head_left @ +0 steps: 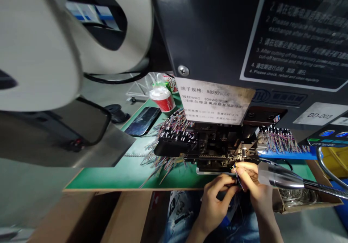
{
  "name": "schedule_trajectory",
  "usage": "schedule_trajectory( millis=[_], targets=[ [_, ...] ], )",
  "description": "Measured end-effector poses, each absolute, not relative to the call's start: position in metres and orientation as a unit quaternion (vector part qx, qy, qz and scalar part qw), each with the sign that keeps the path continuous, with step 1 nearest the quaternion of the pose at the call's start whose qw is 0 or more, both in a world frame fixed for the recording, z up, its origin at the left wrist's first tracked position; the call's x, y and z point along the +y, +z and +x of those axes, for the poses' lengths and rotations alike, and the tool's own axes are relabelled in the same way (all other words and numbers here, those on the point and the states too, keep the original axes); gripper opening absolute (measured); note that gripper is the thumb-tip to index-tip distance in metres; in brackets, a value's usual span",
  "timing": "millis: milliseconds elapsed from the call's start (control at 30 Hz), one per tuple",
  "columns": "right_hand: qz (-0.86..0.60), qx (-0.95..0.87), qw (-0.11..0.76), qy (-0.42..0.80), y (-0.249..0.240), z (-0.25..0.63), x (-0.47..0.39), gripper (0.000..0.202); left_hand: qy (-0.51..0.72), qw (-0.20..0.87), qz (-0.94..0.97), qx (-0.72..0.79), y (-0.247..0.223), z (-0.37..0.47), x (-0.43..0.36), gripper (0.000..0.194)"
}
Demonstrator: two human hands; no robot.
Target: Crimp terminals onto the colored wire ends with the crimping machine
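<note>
Shows thin wires [235,168], yellow and dark blue, splayed at the upper ends. Hides their lower run among curled fingers; cannot confirm any hold in the nearly closed left hand [217,196]. Pinches them between thumb and fingertips of the right hand [253,182], just before the dark machine [209,36].
</note>
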State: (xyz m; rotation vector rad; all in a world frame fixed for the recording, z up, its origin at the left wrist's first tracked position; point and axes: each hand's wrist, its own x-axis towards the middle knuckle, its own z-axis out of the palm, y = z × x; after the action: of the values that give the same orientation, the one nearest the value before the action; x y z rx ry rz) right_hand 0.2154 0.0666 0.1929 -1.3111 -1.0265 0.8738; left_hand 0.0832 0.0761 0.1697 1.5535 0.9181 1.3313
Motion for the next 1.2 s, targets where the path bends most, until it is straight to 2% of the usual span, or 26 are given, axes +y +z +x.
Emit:
schedule_trajectory(
  millis=[400,700,800,900,1000,1200],
  targets=[
    [-0.571,-0.432,0.571,0.402,0.2,0.216,0.069,0.023,0.548,0.409,0.637,0.356,0.171,0.082,0.077,0.015],
    [-0.572,-0.455,0.57,0.375,0.193,0.214,0.068,0.03,0.551,0.414,0.632,0.355,0.167,0.081,0.075,0.015],
    [-0.567,-0.488,0.576,0.33,0.192,0.215,0.066,0.026,0.531,0.455,0.621,0.354,0.169,0.073,0.074,0.014],
    [-0.533,-0.55,0.57,0.297,0.196,0.218,0.063,0.018,0.475,0.541,0.606,0.339,0.174,0.06,0.073,0.01],
    [-0.486,-0.575,0.569,0.332,0.2,0.221,0.06,0.017,0.425,0.611,0.588,0.317,0.179,0.048,0.074,0.008],
    [-0.494,-0.498,0.605,0.378,0.198,0.212,0.06,0.015,0.447,0.574,0.6,0.333,0.18,0.054,0.077,0.01]
  ],
)
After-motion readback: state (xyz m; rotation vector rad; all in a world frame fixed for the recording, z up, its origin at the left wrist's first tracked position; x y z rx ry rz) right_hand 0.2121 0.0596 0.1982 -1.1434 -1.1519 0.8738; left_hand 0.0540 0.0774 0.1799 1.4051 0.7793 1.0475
